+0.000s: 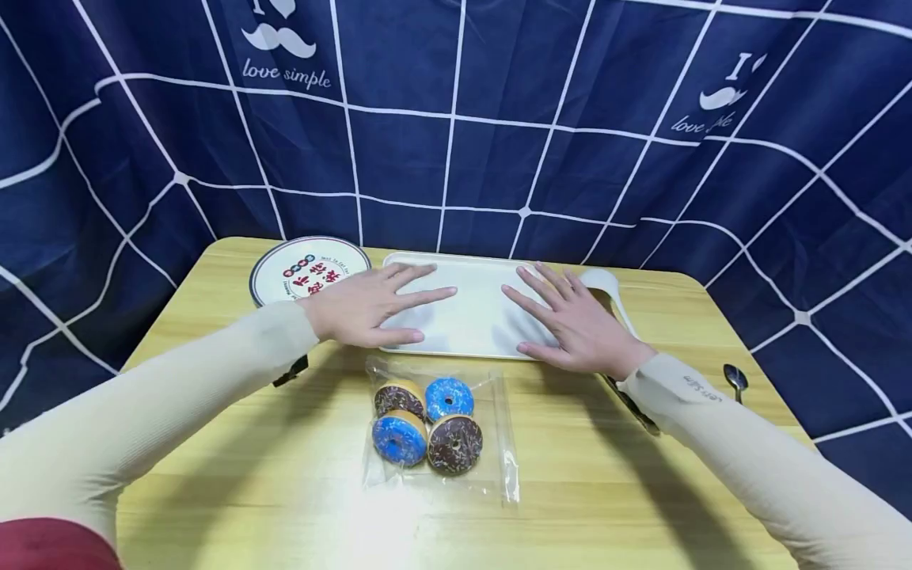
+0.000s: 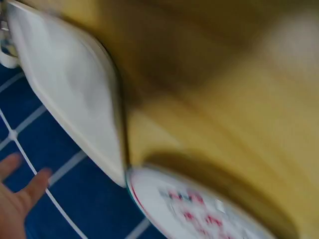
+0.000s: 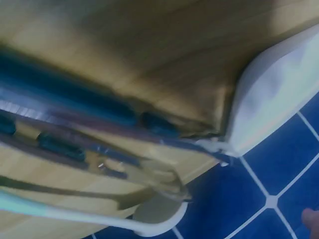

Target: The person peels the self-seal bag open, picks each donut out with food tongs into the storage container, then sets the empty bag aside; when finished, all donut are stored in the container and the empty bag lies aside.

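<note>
My left hand [image 1: 370, 309] is over the left end of a white rectangular tray [image 1: 466, 305], its fingers spread. Over the tray's right end, my right hand [image 1: 580, 328] also has its fingers apart. Both hands hold nothing, and shadows fall on the tray beneath them. In front of the tray lies a clear plastic bag [image 1: 492, 467] with several toy-like doughnuts inside, some blue, such as the blue doughnut [image 1: 399, 439], and some brown, such as the brown doughnut [image 1: 454, 445]. The left wrist view catches fingertips [image 2: 37, 184] beyond the tray's edge.
A round white plate [image 1: 274, 273] with red lettering sits left of the tray. To the right are a white ladle [image 1: 602, 281], metal tongs with teal parts [image 3: 65, 147] partly under my right forearm, and a dark spoon [image 1: 735, 378]. A blue checked curtain [image 1: 499, 158] hangs behind the table.
</note>
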Tool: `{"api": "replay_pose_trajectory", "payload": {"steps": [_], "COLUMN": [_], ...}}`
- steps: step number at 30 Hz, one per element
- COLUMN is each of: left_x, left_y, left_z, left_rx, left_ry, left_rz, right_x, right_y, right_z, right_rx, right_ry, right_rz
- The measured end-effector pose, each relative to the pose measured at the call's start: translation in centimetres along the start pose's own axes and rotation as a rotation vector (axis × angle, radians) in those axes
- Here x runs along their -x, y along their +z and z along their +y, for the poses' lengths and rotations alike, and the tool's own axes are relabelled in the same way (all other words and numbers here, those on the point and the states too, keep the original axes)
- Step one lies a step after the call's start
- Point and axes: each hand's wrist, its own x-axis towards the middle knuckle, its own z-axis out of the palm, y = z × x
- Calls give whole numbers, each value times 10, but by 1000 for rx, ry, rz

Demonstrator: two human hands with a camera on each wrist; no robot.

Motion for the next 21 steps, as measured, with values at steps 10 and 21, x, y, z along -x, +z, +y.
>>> {"api": "replay_pose_trajectory", "payload": {"steps": [10, 21], "left_x": [-20, -39], "left_y": [10, 20], "left_z": [51, 68], "left_rx": [361, 477], "left_ry": [-38, -97], "left_rz": [-240, -404], "right_x": [-4, 2], "right_y": [-12, 8], "right_z": [-37, -64], "right_rx": [-454, -788], "right_ry": [142, 411], "right_rz": [-101, -268]}}
